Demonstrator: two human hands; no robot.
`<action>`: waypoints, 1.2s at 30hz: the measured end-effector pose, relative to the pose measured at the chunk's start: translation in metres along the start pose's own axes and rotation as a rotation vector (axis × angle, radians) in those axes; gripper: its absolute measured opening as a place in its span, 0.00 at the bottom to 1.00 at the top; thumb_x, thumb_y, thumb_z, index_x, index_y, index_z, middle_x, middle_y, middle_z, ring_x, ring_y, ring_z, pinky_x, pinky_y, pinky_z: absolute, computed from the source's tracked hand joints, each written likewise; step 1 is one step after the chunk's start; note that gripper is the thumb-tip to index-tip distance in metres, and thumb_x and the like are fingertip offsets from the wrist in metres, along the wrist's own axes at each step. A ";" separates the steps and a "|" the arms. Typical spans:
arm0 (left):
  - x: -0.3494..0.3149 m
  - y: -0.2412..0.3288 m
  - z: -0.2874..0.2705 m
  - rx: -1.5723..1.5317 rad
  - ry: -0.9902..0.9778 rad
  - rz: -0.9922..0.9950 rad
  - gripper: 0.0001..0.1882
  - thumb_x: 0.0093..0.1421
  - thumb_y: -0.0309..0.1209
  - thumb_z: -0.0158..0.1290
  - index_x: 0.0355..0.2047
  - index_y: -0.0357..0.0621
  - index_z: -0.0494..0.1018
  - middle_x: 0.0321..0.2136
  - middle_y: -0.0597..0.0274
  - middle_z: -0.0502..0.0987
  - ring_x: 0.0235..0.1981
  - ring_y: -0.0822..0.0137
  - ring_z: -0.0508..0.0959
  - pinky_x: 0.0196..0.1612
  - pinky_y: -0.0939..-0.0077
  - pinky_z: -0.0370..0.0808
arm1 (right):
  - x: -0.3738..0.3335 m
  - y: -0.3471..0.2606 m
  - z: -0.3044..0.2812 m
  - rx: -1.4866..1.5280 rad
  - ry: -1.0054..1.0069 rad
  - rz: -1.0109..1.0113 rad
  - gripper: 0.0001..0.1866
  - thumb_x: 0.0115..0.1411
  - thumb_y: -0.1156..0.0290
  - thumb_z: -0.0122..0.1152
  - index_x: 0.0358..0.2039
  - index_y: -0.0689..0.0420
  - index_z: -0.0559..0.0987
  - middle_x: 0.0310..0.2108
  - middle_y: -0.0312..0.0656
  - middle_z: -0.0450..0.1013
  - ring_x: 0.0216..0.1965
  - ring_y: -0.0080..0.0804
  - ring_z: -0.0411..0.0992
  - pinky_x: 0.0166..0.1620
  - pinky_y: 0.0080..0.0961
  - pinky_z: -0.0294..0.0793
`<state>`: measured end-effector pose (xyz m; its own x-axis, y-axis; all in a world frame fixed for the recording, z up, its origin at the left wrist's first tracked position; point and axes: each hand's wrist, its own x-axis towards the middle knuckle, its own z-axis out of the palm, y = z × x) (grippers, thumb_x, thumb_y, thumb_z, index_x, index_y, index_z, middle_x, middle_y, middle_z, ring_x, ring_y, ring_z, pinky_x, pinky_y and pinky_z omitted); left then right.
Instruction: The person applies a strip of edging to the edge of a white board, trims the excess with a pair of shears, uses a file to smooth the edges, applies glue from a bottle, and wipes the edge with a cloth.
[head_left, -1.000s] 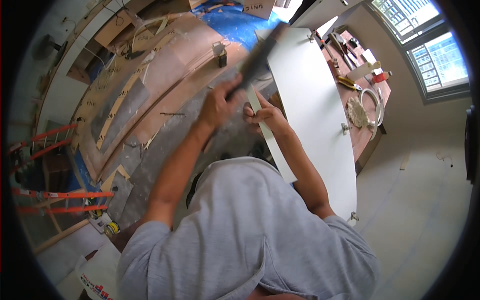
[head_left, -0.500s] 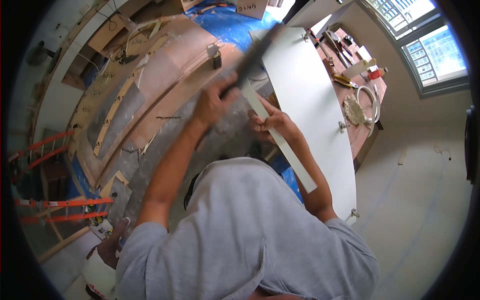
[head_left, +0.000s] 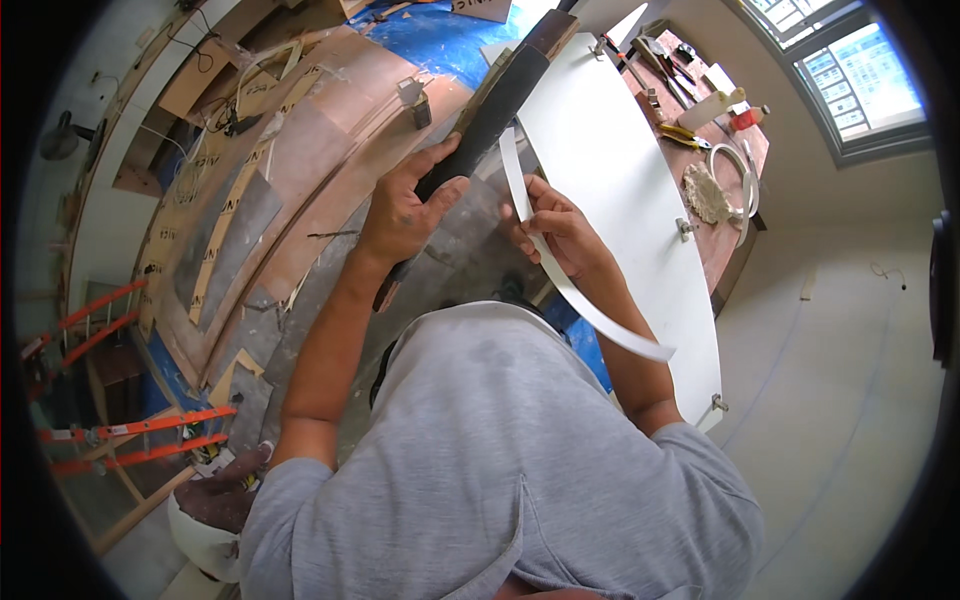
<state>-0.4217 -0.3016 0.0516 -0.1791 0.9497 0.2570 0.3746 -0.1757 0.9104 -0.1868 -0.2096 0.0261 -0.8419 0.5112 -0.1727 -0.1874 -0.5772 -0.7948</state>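
Note:
My left hand (head_left: 405, 215) is closed round a long black-faced wooden bar (head_left: 490, 105), its thumb and fingers on either side. The bar slants from beside my left wrist up and away to the right, and its far end looks bare brown. A thin white edging strip (head_left: 590, 310) is pinched in my right hand (head_left: 560, 235). One end of the strip reaches up close beside the bar, though I cannot tell if they touch. The other end curves down over my right forearm. Beyond my right hand lies a long white panel (head_left: 620, 170) with metal hinges along one edge.
Pliers (head_left: 687, 137), bottles, a roll of white edging (head_left: 745, 185) and other tools lie on a brown board at the right. Brown sheets (head_left: 330, 150) cover the left side. An orange ladder (head_left: 150, 425) stands lower left, by a white bucket (head_left: 200, 530).
The bar has gone from blurred to sharp and sits slightly lower at its near end. The white strip now bows, its lower end shifted right and up.

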 end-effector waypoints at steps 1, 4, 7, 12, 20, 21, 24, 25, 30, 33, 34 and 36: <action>0.000 -0.004 0.003 0.014 -0.001 0.011 0.28 0.65 0.34 0.63 0.62 0.36 0.71 0.53 0.50 0.79 0.52 0.64 0.78 0.57 0.72 0.73 | 0.001 0.000 0.000 0.014 -0.006 0.003 0.36 0.57 0.79 0.53 0.68 0.64 0.60 0.38 0.43 0.72 0.24 0.26 0.72 0.19 0.20 0.70; 0.001 0.007 0.003 0.138 0.025 0.065 0.29 0.64 0.34 0.63 0.63 0.37 0.71 0.51 0.50 0.79 0.49 0.64 0.80 0.55 0.73 0.74 | 0.002 -0.004 0.007 0.004 0.025 0.028 0.39 0.57 0.80 0.51 0.72 0.63 0.56 0.41 0.44 0.73 0.23 0.26 0.72 0.18 0.20 0.69; -0.007 0.022 0.007 0.261 -0.047 -0.002 0.29 0.63 0.34 0.64 0.62 0.36 0.72 0.50 0.47 0.79 0.47 0.59 0.81 0.54 0.71 0.75 | 0.005 -0.002 0.008 -0.097 0.097 0.052 0.42 0.57 0.81 0.48 0.74 0.62 0.51 0.42 0.46 0.74 0.24 0.26 0.73 0.18 0.19 0.68; -0.009 0.009 0.015 0.340 -0.087 -0.012 0.27 0.63 0.34 0.64 0.61 0.40 0.73 0.47 0.45 0.80 0.46 0.54 0.81 0.51 0.66 0.76 | 0.005 0.003 0.003 -0.046 -0.006 -0.002 0.40 0.63 0.80 0.47 0.76 0.52 0.53 0.29 0.46 0.76 0.19 0.25 0.68 0.16 0.18 0.63; -0.001 0.010 0.035 0.181 -0.054 -0.057 0.24 0.66 0.34 0.58 0.59 0.33 0.73 0.52 0.40 0.79 0.54 0.52 0.80 0.58 0.64 0.74 | 0.003 0.025 0.005 0.044 0.109 -0.041 0.47 0.55 0.82 0.46 0.77 0.59 0.46 0.48 0.51 0.73 0.29 0.29 0.77 0.20 0.21 0.64; 0.013 -0.001 0.032 0.081 0.019 -0.106 0.24 0.66 0.35 0.58 0.59 0.34 0.74 0.52 0.41 0.79 0.55 0.51 0.80 0.58 0.64 0.74 | 0.004 0.006 0.029 -0.016 0.086 -0.027 0.47 0.55 0.82 0.47 0.77 0.58 0.46 0.46 0.48 0.74 0.28 0.30 0.77 0.20 0.21 0.65; 0.012 -0.016 0.042 0.170 0.095 0.052 0.24 0.67 0.35 0.57 0.59 0.32 0.73 0.53 0.39 0.79 0.55 0.54 0.80 0.58 0.66 0.74 | 0.015 -0.007 0.032 -0.016 0.183 -0.039 0.48 0.55 0.81 0.48 0.77 0.57 0.46 0.41 0.48 0.76 0.28 0.32 0.77 0.21 0.22 0.65; 0.003 -0.005 0.047 0.229 0.071 0.122 0.25 0.67 0.35 0.57 0.59 0.31 0.73 0.53 0.39 0.79 0.55 0.53 0.80 0.58 0.66 0.74 | 0.025 0.006 -0.003 0.013 0.008 -0.119 0.47 0.56 0.82 0.47 0.77 0.55 0.47 0.44 0.49 0.74 0.29 0.32 0.79 0.21 0.22 0.65; 0.046 -0.001 0.028 0.026 0.133 -0.052 0.26 0.66 0.36 0.58 0.59 0.32 0.73 0.53 0.36 0.78 0.57 0.48 0.79 0.58 0.64 0.75 | 0.017 0.001 0.032 -0.028 0.179 -0.072 0.45 0.56 0.81 0.47 0.77 0.56 0.50 0.47 0.49 0.73 0.30 0.32 0.79 0.21 0.22 0.65; 0.008 0.002 0.045 0.215 0.017 0.018 0.26 0.67 0.36 0.57 0.59 0.31 0.73 0.54 0.36 0.78 0.56 0.50 0.79 0.58 0.65 0.74 | 0.025 -0.014 0.023 0.005 0.088 -0.175 0.47 0.55 0.81 0.46 0.77 0.56 0.48 0.44 0.50 0.74 0.31 0.32 0.79 0.21 0.22 0.67; 0.017 0.000 0.044 0.166 0.055 0.035 0.25 0.67 0.35 0.57 0.59 0.32 0.73 0.51 0.39 0.79 0.51 0.53 0.80 0.54 0.66 0.75 | 0.026 -0.013 0.019 0.001 0.102 -0.176 0.47 0.54 0.81 0.46 0.77 0.57 0.49 0.44 0.50 0.74 0.30 0.32 0.79 0.21 0.22 0.67; 0.026 -0.013 0.045 0.057 0.133 0.034 0.23 0.67 0.32 0.57 0.59 0.32 0.73 0.45 0.45 0.82 0.40 0.60 0.82 0.46 0.68 0.77 | 0.017 -0.005 0.030 0.001 0.137 -0.141 0.47 0.53 0.81 0.46 0.76 0.58 0.49 0.43 0.50 0.75 0.30 0.30 0.79 0.21 0.21 0.67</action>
<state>-0.3903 -0.2625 0.0318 -0.2824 0.9001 0.3317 0.4331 -0.1889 0.8813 -0.2151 -0.2169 0.0445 -0.7301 0.6694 -0.1372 -0.2994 -0.4938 -0.8164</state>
